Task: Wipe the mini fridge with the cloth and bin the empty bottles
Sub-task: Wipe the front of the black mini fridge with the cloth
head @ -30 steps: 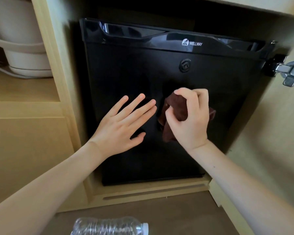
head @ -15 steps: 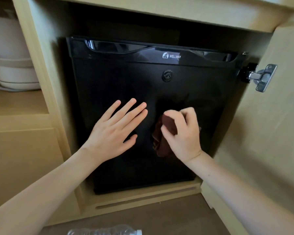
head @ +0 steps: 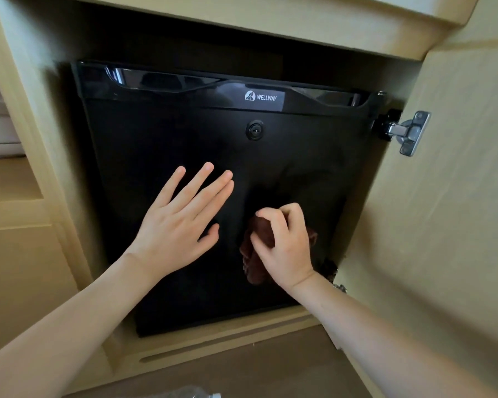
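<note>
The right hand [head: 285, 248] clamps the dark brown cloth [head: 252, 262] against the glossy black mini fridge door [head: 184, 133], at 3 o'clock of the flat, splayed left hand [head: 181, 225], whose palm could smear fingerprints.

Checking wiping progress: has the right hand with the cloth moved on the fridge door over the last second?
Yes. The right hand, gripping the cloth, has slid down the mini fridge, farther below its lock.
</note>
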{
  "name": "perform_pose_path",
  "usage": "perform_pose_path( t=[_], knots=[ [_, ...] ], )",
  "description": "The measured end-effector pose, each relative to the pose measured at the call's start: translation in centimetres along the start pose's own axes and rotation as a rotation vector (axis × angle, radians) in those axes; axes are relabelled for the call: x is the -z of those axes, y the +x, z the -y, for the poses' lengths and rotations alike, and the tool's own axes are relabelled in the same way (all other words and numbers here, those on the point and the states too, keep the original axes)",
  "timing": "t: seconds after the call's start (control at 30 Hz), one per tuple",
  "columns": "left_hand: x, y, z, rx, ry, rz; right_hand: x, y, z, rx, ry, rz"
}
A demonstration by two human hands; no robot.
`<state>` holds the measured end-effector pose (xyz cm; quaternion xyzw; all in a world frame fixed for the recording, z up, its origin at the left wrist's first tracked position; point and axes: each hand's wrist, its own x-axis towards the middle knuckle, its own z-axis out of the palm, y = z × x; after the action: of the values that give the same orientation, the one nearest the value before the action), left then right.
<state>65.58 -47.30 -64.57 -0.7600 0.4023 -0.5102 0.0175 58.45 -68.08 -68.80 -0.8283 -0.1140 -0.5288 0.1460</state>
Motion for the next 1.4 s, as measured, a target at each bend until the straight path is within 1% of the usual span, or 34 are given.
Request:
perform_pose_path(
  t=[0.17, 0.23, 0.3, 0.37, 0.5, 0.53, 0.57, 0.63, 0.73, 0.77, 0.83, 0.9, 0.97, 1.03, 1.1, 1.13, 1.17, 1.23, 1.3, 1.37, 1.4],
  knots=[
    [-0.3, 1.5, -0.4, -0.022, -0.002, 0.0, 1.7, 6.6, -0.1, -0.144, 0.098, -0.294],
    [-0.6, 1.4, -0.4, -0.013, 0.001, -0.01, 1.4, 7.0, -0.1, -0.151, 0.125, -0.344],
    [-0.7, 1.3, -0.5, -0.012, -0.002, -0.013, 0.8, 5.4, 0.0, -0.156, 0.131, -0.363],
    [-0.7, 1.3, -0.5, -0.004, -0.005, -0.014, 0.2, 2.6, -0.3, -0.156, 0.121, -0.307],
    [-0.5, 1.3, -0.8, 0.008, -0.014, 0.007, 0.1, -1.4, -0.4, -0.176, 0.059, -0.062],
    [-0.4, 1.4, -0.9, 0.007, -0.02, 0.008, 0.4, -1.2, -0.3, -0.195, 0.075, -0.043],
    [-0.3, 1.5, -0.8, 0.008, -0.025, 0.005, 0.8, -0.3, -0.2, -0.212, 0.097, -0.058],
    [-0.3, 1.5, -0.8, 0.01, -0.029, -0.001, 1.8, 2.9, -0.4, -0.241, 0.14, -0.187],
    [-0.6, 1.4, -0.9, 0.008, -0.031, -0.008, 3.1, 8.2, -1.0, -0.294, 0.184, -0.459],
    [-0.7, 1.3, -0.8, 0.005, -0.03, -0.014, 3.1, 9.0, -1.1, -0.31, 0.182, -0.513],
    [-0.9, 1.3, -0.8, 0.005, -0.039, -0.026, 2.2, 8.2, -1.0, -0.297, 0.16, -0.546],
    [-0.9, 1.3, -0.8, 0.011, -0.049, -0.028, 1.1, 5.0, -1.2, -0.264, 0.16, -0.471],
    [-0.9, 1.4, -1.0, 0.019, -0.05, -0.03, 0.5, 1.2, -1.9, -0.252, 0.15, -0.309],
    [-0.7, 1.5, -1.2, 0.014, -0.048, -0.016, 0.6, -1.6, -2.3, -0.286, 0.11, -0.161],
    [-0.4, 1.7, -1.1, 0.006, -0.043, 0.004, 1.0, -1.9, -2.3, -0.315, 0.11, -0.096],
    [-0.2, 1.9, -1.0, -0.003, -0.042, 0.017, 1.4, -1.0, -2.2, -0.314, 0.124, -0.103],
    [-0.1, 2.1, -1.0, -0.013, -0.044, 0.028, 1.8, 0.4, -2.0, -0.31, 0.138, -0.138],
    [-0.1, 2.3, -1.0, -0.021, -0.058, 0.026, 2.8, 4.2, -2.3, -0.304, 0.143, -0.284],
    [-0.5, 2.2, -1.0, -0.021, -0.073, 0.022, 3.4, 7.5, -2.6, -0.345, 0.159, -0.429],
    [-0.9, 2.1, -1.0, -0.02, -0.087, 0.012, 3.2, 8.1, -2.2, -0.373, 0.199, -0.516],
    [-1.0, 2.0, -1.0, -0.02, -0.09, 0.007, 2.8, 7.5, -2.0, -0.376, 0.21, -0.532]
  ],
)
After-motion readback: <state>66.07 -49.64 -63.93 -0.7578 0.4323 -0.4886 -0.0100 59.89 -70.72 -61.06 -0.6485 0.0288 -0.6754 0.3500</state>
